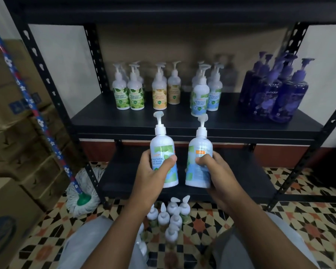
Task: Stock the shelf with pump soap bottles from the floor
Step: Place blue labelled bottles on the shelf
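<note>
My left hand (153, 167) grips a white pump soap bottle (162, 146) with a blue and green cool mint label, held upright in front of the black shelf (124, 117). My right hand (211, 167) grips a second matching bottle (200, 150), its back label turned toward me. Both bottles hang just below the middle shelf's front edge. On that shelf stand green-label bottles (129, 92), yellow-label bottles (164, 92) and blue-label bottles (206, 94). Several more white pump bottles (169, 216) stand on the tiled floor between my knees.
Dark purple pump bottles (275, 94) crowd the shelf's right end. A mop (83, 195) with a blue floral handle leans against the shelf's left post. Stacked cardboard boxes (17, 133) fill the left side. A lower shelf board (241, 171) sits behind my hands.
</note>
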`<state>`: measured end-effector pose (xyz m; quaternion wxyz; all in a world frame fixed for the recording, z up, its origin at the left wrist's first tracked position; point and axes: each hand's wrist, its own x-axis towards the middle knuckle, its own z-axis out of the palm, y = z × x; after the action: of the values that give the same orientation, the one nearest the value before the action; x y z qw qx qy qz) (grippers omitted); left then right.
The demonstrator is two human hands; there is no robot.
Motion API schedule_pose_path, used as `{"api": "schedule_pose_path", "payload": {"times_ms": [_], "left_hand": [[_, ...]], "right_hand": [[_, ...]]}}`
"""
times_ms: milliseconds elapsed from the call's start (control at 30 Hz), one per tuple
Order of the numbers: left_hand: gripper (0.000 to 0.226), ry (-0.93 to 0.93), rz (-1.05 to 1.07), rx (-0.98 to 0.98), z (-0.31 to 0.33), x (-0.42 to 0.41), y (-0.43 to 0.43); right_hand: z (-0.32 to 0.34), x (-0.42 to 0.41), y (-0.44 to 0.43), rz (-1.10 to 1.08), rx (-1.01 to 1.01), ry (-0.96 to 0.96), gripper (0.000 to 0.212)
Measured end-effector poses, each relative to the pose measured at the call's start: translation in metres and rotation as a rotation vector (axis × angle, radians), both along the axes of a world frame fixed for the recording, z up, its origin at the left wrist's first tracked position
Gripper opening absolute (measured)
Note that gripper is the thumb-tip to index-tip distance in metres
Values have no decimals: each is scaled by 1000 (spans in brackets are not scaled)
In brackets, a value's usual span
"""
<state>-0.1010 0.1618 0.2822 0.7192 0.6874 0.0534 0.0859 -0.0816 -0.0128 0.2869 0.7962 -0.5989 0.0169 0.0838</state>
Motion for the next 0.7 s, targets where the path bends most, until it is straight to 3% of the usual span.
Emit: {"api": "schedule_pose_path", "payload": {"times_ms": [67,200,400,533,700], "left_hand": [[49,5,-9,2,1,-1,-1],[40,30,-36,7,2,-3,1],[40,14,27,90,2,-7,4],[27,26,15,82,4,-8,4],[24,40,-35,49,1,-8,3]], "right_hand": [[-2,0,0,5,17,23,39],[-2,-4,4,47,-56,-25,70],[2,-6,0,82,57,-41,35],[2,-4,1,90,213,66,62],[6,-8,3,56,129,10,64]]}}
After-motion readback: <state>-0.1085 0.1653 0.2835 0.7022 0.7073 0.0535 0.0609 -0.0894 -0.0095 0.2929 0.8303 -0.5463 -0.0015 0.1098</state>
